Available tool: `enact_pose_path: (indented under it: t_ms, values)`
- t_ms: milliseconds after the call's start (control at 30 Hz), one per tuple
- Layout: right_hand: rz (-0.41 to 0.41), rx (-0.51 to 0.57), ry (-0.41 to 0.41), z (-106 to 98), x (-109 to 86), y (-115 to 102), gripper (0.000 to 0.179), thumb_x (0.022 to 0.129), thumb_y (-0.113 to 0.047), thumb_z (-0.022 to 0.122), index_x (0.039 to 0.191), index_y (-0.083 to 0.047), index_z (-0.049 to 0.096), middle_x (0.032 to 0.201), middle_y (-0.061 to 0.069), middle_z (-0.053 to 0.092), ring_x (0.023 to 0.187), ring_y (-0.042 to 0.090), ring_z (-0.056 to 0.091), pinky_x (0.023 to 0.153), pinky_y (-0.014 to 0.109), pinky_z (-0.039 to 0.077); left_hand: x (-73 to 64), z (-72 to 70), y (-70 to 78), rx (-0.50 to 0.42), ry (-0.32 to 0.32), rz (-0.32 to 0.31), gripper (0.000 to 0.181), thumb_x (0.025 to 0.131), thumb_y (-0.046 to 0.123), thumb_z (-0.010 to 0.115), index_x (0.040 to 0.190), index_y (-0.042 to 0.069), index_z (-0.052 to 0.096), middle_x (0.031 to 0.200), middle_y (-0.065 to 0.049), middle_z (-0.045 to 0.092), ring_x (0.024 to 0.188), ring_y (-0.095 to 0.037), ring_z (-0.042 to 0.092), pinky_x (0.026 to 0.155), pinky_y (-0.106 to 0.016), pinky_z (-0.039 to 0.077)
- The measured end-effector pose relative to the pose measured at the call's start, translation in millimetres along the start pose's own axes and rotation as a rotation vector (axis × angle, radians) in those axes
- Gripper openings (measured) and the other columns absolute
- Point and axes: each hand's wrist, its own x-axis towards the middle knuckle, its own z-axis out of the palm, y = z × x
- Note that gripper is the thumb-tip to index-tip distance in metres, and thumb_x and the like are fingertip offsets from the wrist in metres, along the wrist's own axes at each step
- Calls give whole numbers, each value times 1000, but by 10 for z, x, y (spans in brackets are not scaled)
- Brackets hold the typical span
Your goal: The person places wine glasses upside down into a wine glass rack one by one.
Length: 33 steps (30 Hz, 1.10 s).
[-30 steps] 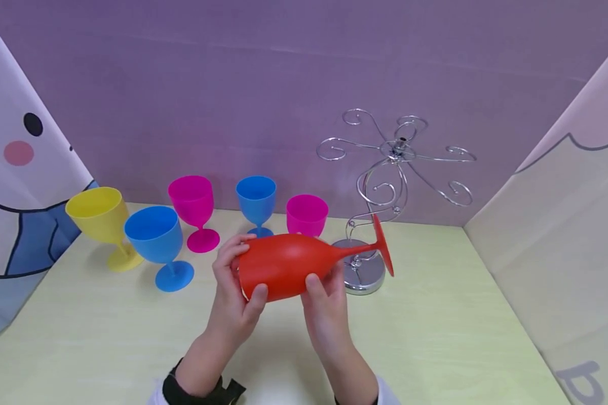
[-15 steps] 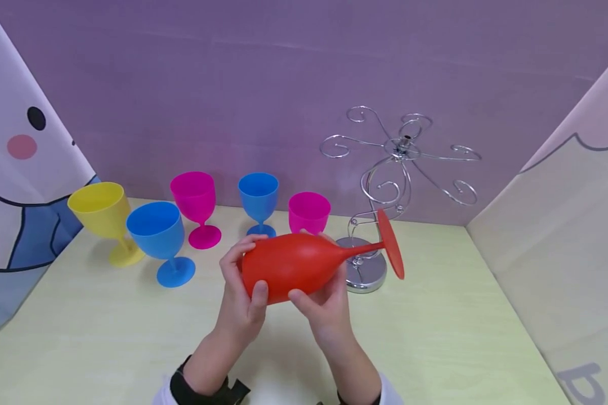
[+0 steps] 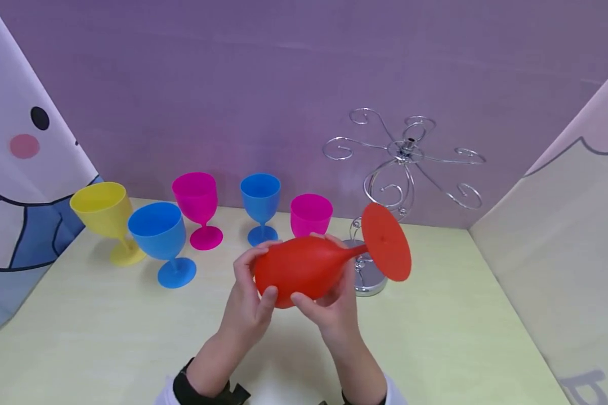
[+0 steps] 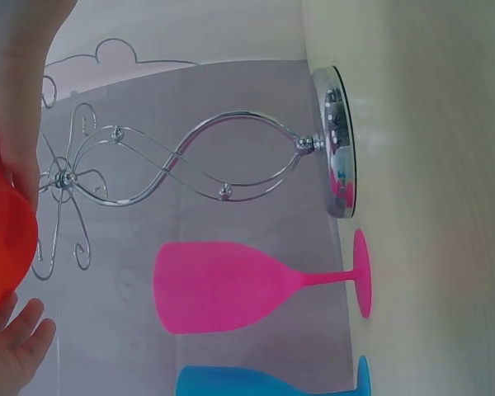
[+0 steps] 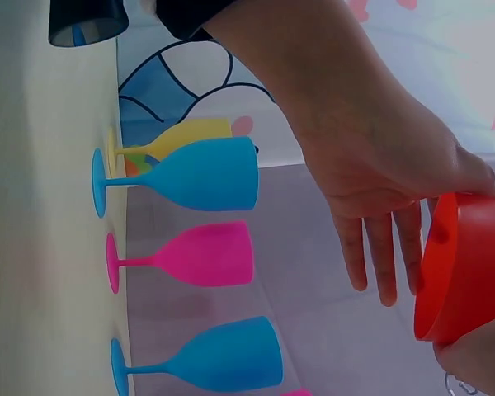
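Observation:
Above the table, both hands hold a red goblet (image 3: 304, 270) on its side, its round foot turned partly towards the head camera and its stem to the right. My left hand (image 3: 248, 298) grips the bowl at its rim end, thumb on the near side. In the right wrist view several fingers of that left hand (image 5: 371, 173) stretch out past the red rim. My right hand (image 3: 336, 309) holds the bowl nearer the stem, its thumb low at the front and its other fingers largely hidden behind. The left wrist view catches only part of the red goblet (image 4: 4, 239).
Upright goblets stand along the back left: yellow (image 3: 101, 211), blue (image 3: 159, 230), pink (image 3: 196, 197), another blue (image 3: 260, 197) and another pink (image 3: 311, 215), partly hidden. A silver wire stand (image 3: 405, 152) with curled arms rises behind the hands, near the purple backdrop (image 3: 263, 84).
The red goblet has turned so that its foot faces the head camera more, and it has shifted slightly right. My right thumb has moved left along the bowl.

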Motion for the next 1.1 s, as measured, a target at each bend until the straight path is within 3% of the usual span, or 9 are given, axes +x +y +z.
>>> enact_pose_path:
  t_ms: [267, 467, 567, 733, 833, 967, 1100]
  values:
    - [-112, -84, -42, -80, 90, 31, 79, 68, 6, 70, 133, -2, 25, 130, 13, 42, 117, 38, 40, 83, 45, 50, 18, -63, 22, 149, -54, -52, 58, 87, 34, 56, 133, 14, 25, 133, -4, 45, 115, -17, 45, 77, -34, 53]
    - [-168, -137, -72, -149, 192, -16, 79, 66, 4, 72, 131, 2, 27, 128, 12, 43, 115, 38, 43, 82, 44, 51, 133, -198, 36, 300, -99, 13, 58, 88, 40, 54, 134, 14, 30, 140, -4, 40, 125, -19, 36, 82, -42, 51]
    - [-190, -153, -62, -217, 229, -51, 79, 65, 5, 72, 130, 5, 27, 128, 12, 44, 114, 38, 43, 82, 42, 51, 211, -322, 11, 370, -83, 61, 59, 88, 39, 54, 135, 13, 31, 143, -6, 36, 129, -21, 31, 89, -49, 46]
    - [-185, -184, -19, -386, 267, -137, 77, 63, 10, 69, 130, 2, 30, 126, 11, 46, 113, 37, 43, 82, 37, 52, 359, -660, -51, 471, -15, 42, 59, 86, 29, 57, 136, 11, 32, 145, -9, 33, 134, -25, 21, 99, -61, 31]
    - [-173, -209, 16, -515, 266, -206, 77, 63, 13, 67, 130, 0, 32, 125, 13, 47, 112, 37, 44, 81, 35, 52, 452, -886, -102, 548, 16, -2, 60, 85, 24, 59, 137, 10, 32, 145, -12, 30, 135, -27, 17, 100, -64, 24]
    - [-142, -228, 69, -696, 247, -293, 78, 64, 16, 65, 132, -2, 31, 126, 15, 45, 114, 36, 42, 81, 33, 52, 546, -1132, -189, 666, 18, -139, 63, 87, 27, 57, 140, 12, 26, 147, -14, 21, 135, -31, 12, 100, -67, 21]
    - [-144, -222, 114, -855, 238, -336, 77, 66, 18, 62, 133, -3, 31, 127, 16, 44, 116, 35, 40, 82, 31, 51, 599, -1283, -288, 742, 4, -252, 65, 89, 31, 54, 143, 13, 22, 149, -15, 15, 135, -34, 10, 98, -68, 22]
